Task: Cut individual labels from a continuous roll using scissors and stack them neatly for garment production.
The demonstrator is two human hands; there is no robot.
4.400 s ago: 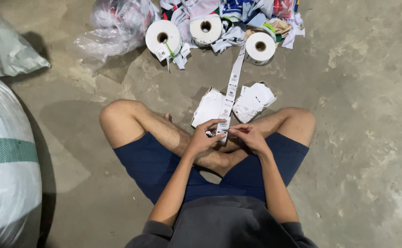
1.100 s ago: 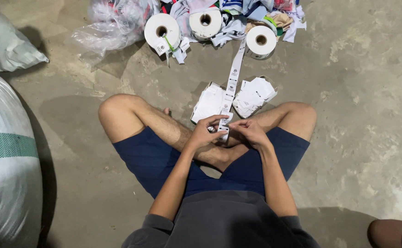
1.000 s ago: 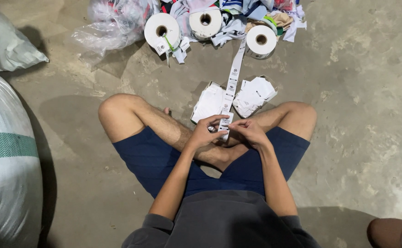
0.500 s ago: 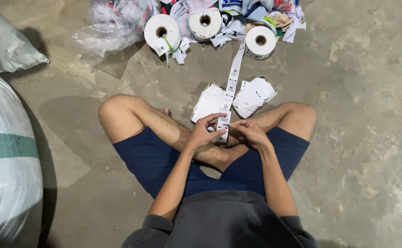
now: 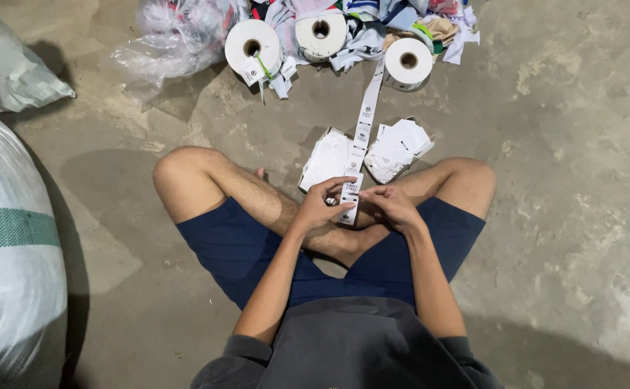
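Label strip (image 5: pixel 364 126) pinched between both hands (image 5: pixel 358 205)

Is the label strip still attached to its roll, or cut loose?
Attached. The label strip runs unbroken from the right-hand roll down to the left hand and right hand.

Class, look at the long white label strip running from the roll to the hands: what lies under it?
Under the white label strip lie bare concrete floor and two stacks of white cut labels. Both hands hide its near end.
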